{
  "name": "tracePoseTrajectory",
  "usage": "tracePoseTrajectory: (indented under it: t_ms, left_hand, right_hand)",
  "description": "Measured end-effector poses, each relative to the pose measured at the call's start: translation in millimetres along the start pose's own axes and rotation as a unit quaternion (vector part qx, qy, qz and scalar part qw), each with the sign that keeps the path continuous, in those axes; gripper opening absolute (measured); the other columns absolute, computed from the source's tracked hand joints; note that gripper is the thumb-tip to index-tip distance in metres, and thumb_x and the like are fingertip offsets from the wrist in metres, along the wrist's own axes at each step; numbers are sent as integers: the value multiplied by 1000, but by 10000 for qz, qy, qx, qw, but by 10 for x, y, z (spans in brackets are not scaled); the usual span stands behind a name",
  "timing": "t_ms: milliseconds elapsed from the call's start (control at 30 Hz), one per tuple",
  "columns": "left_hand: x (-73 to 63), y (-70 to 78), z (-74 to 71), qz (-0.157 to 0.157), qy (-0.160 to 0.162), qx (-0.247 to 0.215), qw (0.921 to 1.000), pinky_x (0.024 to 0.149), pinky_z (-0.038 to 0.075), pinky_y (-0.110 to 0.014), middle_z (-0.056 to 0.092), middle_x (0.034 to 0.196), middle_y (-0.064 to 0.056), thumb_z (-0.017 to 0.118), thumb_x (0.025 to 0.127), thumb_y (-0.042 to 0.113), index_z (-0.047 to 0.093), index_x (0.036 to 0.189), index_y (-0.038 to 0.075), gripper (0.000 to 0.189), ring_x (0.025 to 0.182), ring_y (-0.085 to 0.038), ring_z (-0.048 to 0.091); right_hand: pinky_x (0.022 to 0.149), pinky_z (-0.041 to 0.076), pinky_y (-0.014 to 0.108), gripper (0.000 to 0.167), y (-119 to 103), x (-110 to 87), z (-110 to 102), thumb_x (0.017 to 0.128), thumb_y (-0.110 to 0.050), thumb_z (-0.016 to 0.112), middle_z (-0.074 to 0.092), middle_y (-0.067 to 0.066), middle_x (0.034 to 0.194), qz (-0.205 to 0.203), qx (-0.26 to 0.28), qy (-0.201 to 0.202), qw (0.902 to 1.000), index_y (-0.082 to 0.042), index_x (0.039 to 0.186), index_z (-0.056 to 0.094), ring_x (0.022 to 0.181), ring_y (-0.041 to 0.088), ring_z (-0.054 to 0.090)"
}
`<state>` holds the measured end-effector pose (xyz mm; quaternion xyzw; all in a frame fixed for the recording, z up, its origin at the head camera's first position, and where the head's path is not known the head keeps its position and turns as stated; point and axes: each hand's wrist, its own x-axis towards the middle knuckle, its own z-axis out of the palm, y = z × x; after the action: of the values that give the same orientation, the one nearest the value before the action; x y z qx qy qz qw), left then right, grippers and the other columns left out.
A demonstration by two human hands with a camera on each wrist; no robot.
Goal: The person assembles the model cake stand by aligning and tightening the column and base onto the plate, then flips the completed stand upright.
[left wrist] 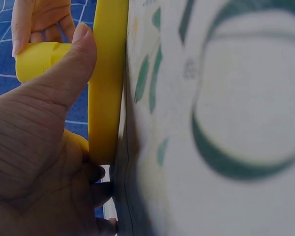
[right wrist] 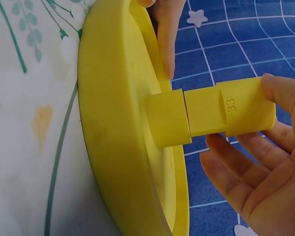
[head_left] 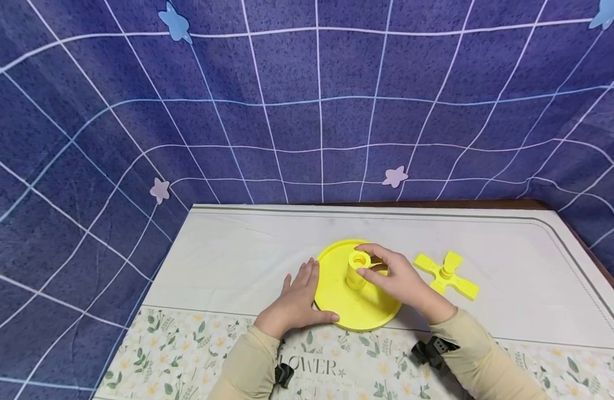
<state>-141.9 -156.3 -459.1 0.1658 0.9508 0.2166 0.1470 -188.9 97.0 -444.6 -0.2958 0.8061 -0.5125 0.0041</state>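
Note:
A round yellow tray [head_left: 332,297] with a raised rim lies on the table. My left hand [head_left: 299,303] rests along its left side, fingers extended at the rim and thumb by the front edge. From the tray's middle rises a short yellow post [right wrist: 169,118]. A hollow yellow tube [right wrist: 246,105], marked 33, stands in line on this post, with a thin seam between them. My right hand [head_left: 399,278] pinches the tube's upper end between thumb and fingers; the other fingers hang beside it.
To the right of the tray lies a yellow four-armed cross piece [head_left: 447,274] with a stub at its centre. A white and floral cloth [head_left: 237,244] covers the table. Behind and at the left hangs a blue gridded curtain [head_left: 287,122] with star shapes.

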Motion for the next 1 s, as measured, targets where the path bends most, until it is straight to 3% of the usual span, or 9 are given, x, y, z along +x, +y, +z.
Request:
tracePoseTrajectory:
  t_ms: [233,567,1000]
  left_hand:
    - [-1,-8,8,18,29,-17,10000,115,2,-59,-3,162,-15,67,77,69,1,155,0,123,149,-32,-1]
    - [9,-3,13,40,66,-61,10000,115,2,-59,-3,162,-16,68,77,68,1,155,0,124,148,-32,-1]
    - [9,5,2,57,78,-113,9999,115,2,-59,-1,162,-18,68,77,67,1,155,-2,123,148,-33,1]
  right_hand:
    - [85,54,44,40,-50,1,39,87,-18,75,65,6,118,108,-308,321,9990,-8,123,60,96,25,65]
    - [80,55,39,38,-71,-4,110,82,-26,80,65,-2,100,166,-980,797,9919,-14,113,61,88,18,64]
    - [80,55,41,37,-56,-9,148,81,-26,81,64,-4,96,154,-1033,970,9898,-15,110,60,87,19,63]
